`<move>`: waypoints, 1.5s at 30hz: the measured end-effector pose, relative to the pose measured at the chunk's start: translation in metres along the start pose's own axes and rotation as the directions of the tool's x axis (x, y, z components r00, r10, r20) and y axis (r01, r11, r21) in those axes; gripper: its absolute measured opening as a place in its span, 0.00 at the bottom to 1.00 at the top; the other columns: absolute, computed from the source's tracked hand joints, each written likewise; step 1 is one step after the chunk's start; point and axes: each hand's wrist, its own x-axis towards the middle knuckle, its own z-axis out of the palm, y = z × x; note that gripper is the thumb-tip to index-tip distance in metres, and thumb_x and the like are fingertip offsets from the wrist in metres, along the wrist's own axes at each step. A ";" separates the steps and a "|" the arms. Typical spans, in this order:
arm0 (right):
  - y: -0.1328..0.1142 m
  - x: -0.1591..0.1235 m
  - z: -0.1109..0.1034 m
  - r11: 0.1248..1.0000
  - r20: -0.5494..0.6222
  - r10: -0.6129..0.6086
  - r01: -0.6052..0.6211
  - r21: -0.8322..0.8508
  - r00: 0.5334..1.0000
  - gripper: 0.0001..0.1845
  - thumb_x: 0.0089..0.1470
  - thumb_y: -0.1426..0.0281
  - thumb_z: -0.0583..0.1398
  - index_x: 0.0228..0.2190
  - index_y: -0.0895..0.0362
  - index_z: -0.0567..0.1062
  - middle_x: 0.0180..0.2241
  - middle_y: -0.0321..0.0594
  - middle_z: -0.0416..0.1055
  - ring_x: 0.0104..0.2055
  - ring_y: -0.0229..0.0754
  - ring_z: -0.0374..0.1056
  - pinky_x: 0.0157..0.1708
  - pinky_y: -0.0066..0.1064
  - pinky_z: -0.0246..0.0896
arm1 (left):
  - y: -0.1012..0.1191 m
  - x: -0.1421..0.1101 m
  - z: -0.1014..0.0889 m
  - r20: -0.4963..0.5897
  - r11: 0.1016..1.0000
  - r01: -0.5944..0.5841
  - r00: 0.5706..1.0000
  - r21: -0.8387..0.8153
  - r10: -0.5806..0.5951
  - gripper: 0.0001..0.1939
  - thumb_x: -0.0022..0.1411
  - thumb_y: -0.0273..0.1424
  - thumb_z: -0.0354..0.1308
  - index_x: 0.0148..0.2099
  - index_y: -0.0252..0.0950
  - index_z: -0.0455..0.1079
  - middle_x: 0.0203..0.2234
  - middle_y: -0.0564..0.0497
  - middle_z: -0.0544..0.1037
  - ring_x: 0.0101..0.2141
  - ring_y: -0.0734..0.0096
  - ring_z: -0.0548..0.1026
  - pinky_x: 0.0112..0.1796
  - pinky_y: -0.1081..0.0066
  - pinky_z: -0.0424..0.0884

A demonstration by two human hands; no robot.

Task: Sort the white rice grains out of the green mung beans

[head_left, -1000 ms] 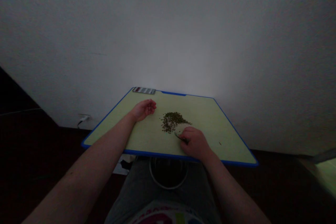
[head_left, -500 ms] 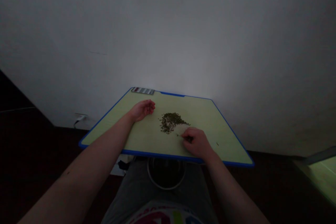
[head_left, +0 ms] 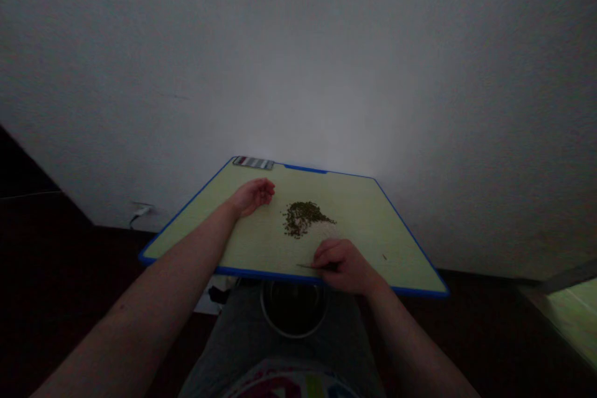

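A loose pile of small green-brown grains [head_left: 303,216], like mung beans, lies at the middle of the pale green tabletop [head_left: 261,242]. My right hand [head_left: 342,264] is near the table's front edge, its fingers closed on a thin dark stick [head_left: 305,266] pointing left. My left hand [head_left: 254,196] rests on its side on the tabletop, left of the pile. Its fingers are loosely curled, and I see nothing in them. Below the front edge, a round bowl with a metal rim [head_left: 293,335] sits between my thighs; its inside is dark.
A phone [head_left: 253,163] with a lit screen lies at the table's back left corner. A tiny dark bit [head_left: 385,257] lies to the right. The wall [head_left: 303,74] stands behind the table, with a plug and cable [head_left: 141,212] at its lower left.
My right hand has moved from the pile's lower right toward the front edge, with the thin stick now showing to its left. My left hand has stayed in place.
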 end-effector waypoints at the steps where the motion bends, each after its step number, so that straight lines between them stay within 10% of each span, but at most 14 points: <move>1: 0.000 0.000 0.000 1.000 0.008 -0.010 0.010 0.020 1.000 0.12 0.41 0.78 0.60 0.30 0.57 0.79 0.27 0.40 0.73 0.29 0.37 0.69 0.29 0.27 0.62 | 0.000 0.000 0.000 0.005 1.000 -0.002 1.000 0.003 0.002 0.10 0.57 0.33 0.55 0.32 0.29 0.70 0.24 0.47 0.75 0.22 0.75 0.71 0.25 0.74 0.66; 45: 0.000 -0.001 -0.001 0.990 -0.049 0.104 -0.108 -0.085 0.993 0.13 0.39 0.82 0.58 0.28 0.57 0.78 0.25 0.37 0.72 0.27 0.36 0.66 0.28 0.26 0.60 | -0.002 0.001 -0.002 0.012 1.000 -0.006 1.000 0.013 0.006 0.10 0.56 0.33 0.55 0.33 0.30 0.71 0.24 0.47 0.75 0.22 0.74 0.71 0.25 0.73 0.66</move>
